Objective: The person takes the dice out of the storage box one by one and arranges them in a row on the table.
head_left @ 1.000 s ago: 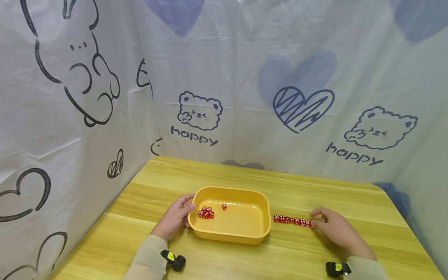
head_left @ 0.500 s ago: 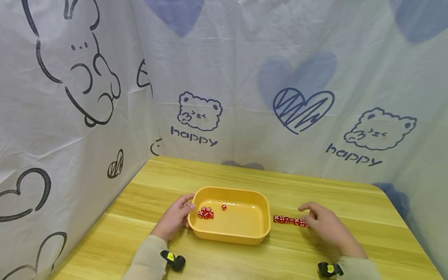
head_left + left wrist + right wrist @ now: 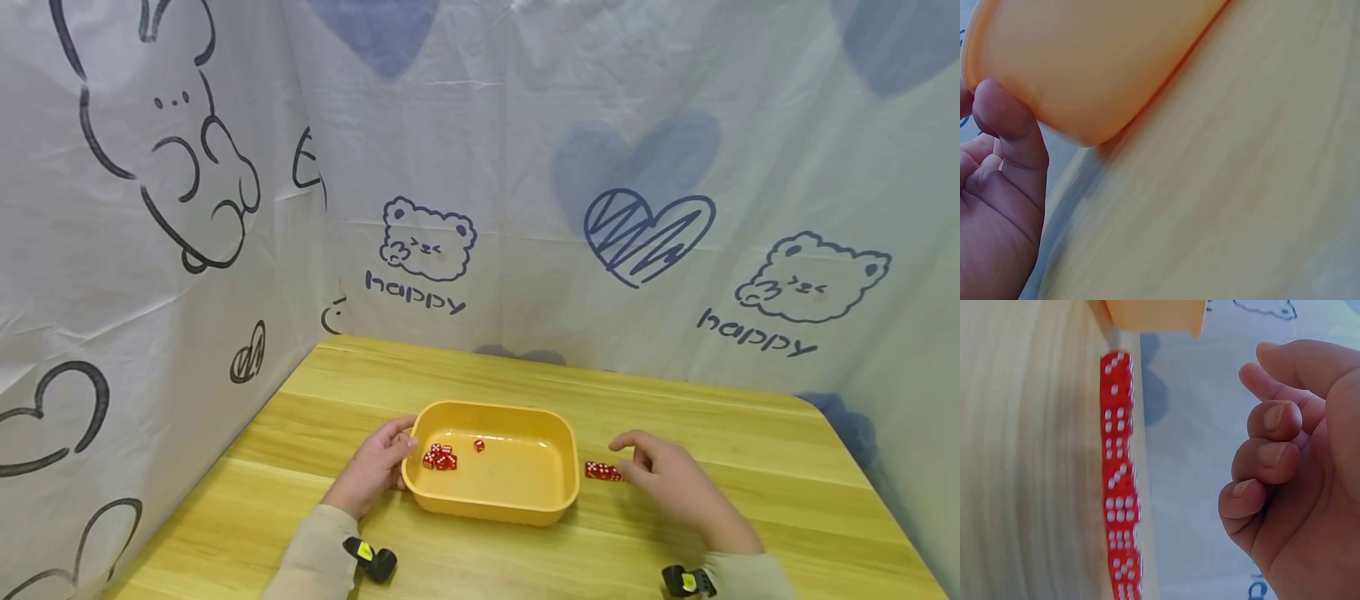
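My left hand grips the left end of a yellow plastic tub, thumb at the rim and fingers outside the wall. In the left wrist view the thumb presses against the tub's corner. Several red dice cluster inside at the left, and a single die lies apart from them. To the right of the tub a straight row of red dice runs along the table. My right hand hovers over the row's right part, hiding it in the head view; its fingers are loosely bent around nothing.
The wood-grain table has a rounded far right corner. White sheets with printed hearts and bears hang behind it and along the left side. A black strapped device sits on each wrist.
My right hand has moved left along the row of dice, from its right end toward the tub. The left hand and the tub have stayed put.
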Demonstrator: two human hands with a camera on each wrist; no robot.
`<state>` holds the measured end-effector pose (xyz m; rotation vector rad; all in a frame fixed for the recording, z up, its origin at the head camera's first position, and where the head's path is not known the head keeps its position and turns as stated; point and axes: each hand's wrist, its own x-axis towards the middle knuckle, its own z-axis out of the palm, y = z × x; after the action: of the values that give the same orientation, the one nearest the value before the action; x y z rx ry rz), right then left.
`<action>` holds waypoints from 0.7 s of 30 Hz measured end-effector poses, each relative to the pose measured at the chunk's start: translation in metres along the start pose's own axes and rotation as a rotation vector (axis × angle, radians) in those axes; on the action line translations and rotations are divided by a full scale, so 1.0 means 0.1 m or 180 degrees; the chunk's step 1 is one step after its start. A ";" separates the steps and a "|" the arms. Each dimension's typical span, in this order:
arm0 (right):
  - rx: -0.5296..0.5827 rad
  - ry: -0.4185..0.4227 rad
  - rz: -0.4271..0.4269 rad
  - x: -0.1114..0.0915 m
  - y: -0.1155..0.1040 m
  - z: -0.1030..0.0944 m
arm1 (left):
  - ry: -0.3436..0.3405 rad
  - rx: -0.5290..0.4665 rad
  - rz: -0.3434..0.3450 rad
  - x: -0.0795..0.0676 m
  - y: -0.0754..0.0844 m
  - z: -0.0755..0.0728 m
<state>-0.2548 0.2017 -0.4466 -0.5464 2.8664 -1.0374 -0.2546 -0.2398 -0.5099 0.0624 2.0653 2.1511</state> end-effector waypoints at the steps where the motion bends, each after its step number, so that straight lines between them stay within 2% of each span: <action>1: -0.0004 -0.0016 -0.0037 0.01 -0.02 0.01 | -0.0001 0.0003 -0.0001 0.00 0.00 0.00; 14: -0.0005 -0.0350 -0.0447 0.10 -0.33 0.26 | 0.0017 0.0053 0.0013 -0.01 0.01 0.01; 21: -0.0085 -0.0317 -0.0572 0.17 -0.46 0.33 | 0.0015 0.0031 0.0009 0.00 0.00 0.01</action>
<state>-0.2515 0.1427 -0.4418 -0.8460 2.7890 -0.9645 -0.2541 -0.2392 -0.5101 0.0615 2.0796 2.1448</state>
